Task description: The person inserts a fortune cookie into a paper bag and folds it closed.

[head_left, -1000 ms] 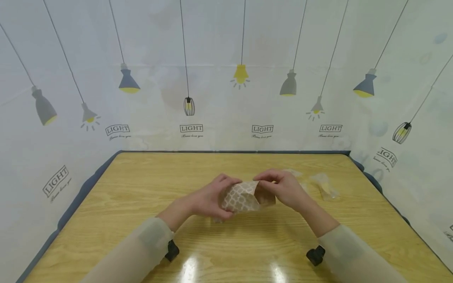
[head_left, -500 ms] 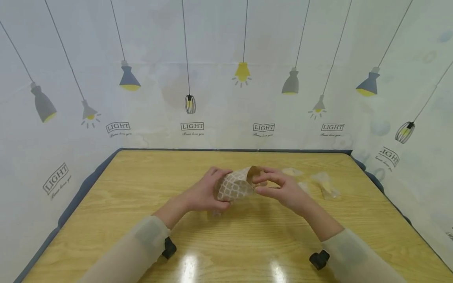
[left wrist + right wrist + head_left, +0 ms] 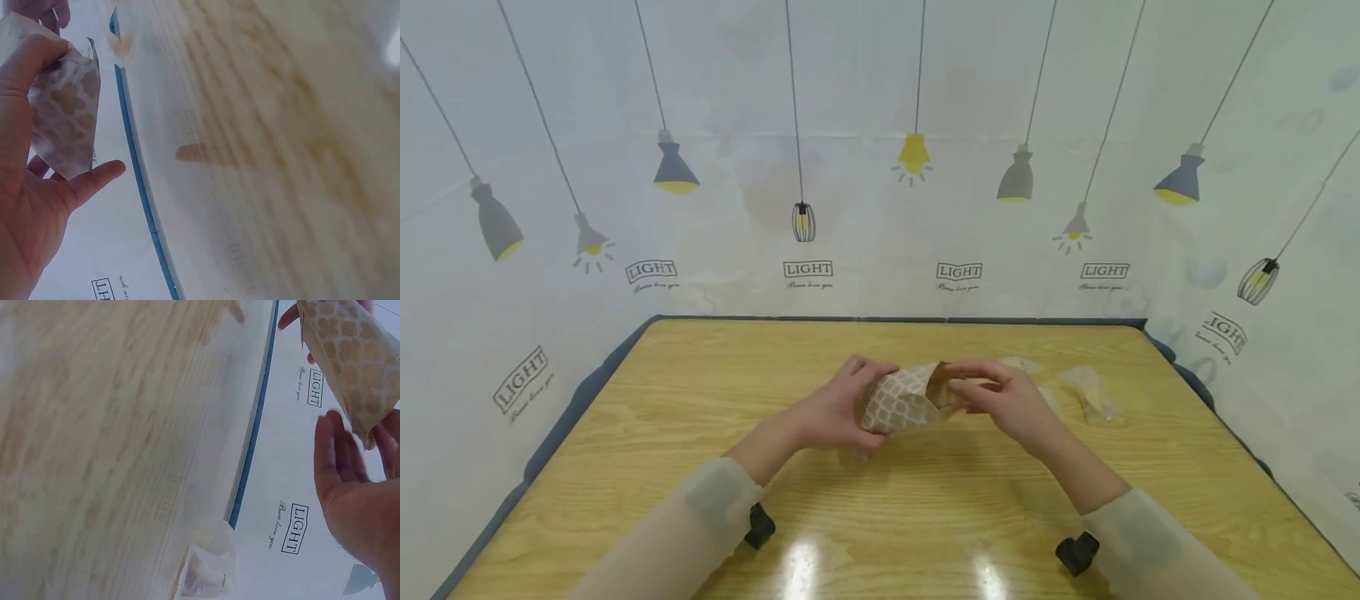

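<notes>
A brown paper bag point(image 3: 901, 398) with a white lattice print is held above the table, its mouth facing right. My left hand point(image 3: 841, 410) grips the closed end, thumb below and fingers above. At the mouth, my right hand point(image 3: 1000, 398) pinches the rim with its fingertips, some partly hidden by the paper. In the left wrist view, the left hand point(image 3: 31, 181) spans the patterned bag point(image 3: 69, 112). From the right wrist, the right hand point(image 3: 362, 500) shows curled fingers by the bag's edge point(image 3: 356, 362). What the bag contains is hidden.
Clear plastic packets with pale contents lie behind the right hand, one packet point(image 3: 1090, 393) farther right. The wooden table point(image 3: 700, 367) meets a wall covering point(image 3: 880, 233) printed with lamps. Black wrist mounts point(image 3: 1077, 552) hang below the sleeves.
The bag and left hand have shifted slightly left and up over the second. The right hand moved off the rim, then back to it, and the bag's mouth has turned a little.
</notes>
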{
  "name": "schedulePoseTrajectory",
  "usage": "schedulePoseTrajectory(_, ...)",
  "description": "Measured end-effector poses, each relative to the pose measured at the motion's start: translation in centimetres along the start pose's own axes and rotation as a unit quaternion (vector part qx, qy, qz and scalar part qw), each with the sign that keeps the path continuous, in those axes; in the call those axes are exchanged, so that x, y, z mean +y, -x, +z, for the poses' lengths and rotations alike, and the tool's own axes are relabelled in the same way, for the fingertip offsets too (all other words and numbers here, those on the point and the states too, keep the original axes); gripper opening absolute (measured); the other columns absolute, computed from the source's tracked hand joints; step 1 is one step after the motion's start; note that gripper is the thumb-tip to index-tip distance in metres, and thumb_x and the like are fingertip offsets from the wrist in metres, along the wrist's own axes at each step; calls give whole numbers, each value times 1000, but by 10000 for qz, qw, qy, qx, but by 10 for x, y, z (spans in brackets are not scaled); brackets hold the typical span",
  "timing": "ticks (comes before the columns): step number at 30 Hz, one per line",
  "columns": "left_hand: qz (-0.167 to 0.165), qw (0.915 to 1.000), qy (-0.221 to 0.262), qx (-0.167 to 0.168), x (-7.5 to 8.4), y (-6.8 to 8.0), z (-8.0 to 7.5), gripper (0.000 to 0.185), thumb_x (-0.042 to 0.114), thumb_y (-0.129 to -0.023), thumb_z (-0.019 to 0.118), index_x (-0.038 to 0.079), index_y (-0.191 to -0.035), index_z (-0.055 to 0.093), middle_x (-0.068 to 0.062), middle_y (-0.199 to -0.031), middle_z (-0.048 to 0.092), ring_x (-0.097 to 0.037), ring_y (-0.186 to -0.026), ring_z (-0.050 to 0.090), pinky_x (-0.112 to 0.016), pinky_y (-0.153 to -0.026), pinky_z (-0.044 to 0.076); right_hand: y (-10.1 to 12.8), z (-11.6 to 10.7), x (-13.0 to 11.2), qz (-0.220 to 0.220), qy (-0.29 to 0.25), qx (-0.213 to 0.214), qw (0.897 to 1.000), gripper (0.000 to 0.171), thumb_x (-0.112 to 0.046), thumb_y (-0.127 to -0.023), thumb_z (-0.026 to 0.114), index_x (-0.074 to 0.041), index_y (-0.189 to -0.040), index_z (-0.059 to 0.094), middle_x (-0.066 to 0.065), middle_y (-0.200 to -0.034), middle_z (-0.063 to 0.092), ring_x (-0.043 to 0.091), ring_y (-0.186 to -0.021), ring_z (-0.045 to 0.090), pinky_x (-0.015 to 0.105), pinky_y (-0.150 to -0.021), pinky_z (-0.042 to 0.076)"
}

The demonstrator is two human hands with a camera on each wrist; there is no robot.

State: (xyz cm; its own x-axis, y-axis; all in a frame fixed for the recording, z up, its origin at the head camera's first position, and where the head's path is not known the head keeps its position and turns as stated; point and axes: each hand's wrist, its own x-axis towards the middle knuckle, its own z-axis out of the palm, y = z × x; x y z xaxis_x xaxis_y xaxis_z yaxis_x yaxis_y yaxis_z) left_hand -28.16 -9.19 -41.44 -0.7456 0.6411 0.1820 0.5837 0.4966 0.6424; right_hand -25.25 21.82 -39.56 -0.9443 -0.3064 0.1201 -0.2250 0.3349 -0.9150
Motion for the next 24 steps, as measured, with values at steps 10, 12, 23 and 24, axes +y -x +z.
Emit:
schedulePoseTrajectory(10, 83, 9996, -178, -223, 1, 3, 2, 113, 17, -76, 98, 18, -169, 35, -15, -150, 43, -29, -135, 48, -54, -119, 51, -1, 1, -3, 67, 263, 195, 9994, 42, -23, -106, 74, -13, -147, 71, 17, -138, 74, 23, -118, 75, 22, -91, 60)
schedulePoseTrajectory(12, 26, 9995, -180, -246, 1, 4, 2, 118, 19, -75, 100, 18, -171, 32, -16, -153, 41, -31, -138, 47, -56, -121, 49, -1, 2, -4, 87, 200, 223, 9995, 43, -23, -106, 74, -13, -148, 71, 17, -136, 74, 21, -117, 75, 22, -93, 60)
schedulePoseTrajectory(23, -30, 9997, -176, -140, -1, 6, -1, 120, 17, -73, 98, 16, -172, 30, -18, -158, 38, -33, -142, 46, -59, -122, 48, 2, 2, -3, 351, -253, -232, 9988, 42, -17, -106, 74, -2, -144, 70, 24, -145, 69, 21, -109, 80, 36, -86, 69)
schedulePoseTrajectory(24, -15, 9998, -177, -119, 0, 7, -2, 119, 16, -73, 98, 15, -171, 31, -18, -157, 39, -34, -141, 46, -59, -121, 48, 2, 1, -3, 389, -283, -343, 9983, 41, -15, -106, 73, 0, -144, 70, 25, -144, 69, 22, -107, 80, 37, -87, 69)
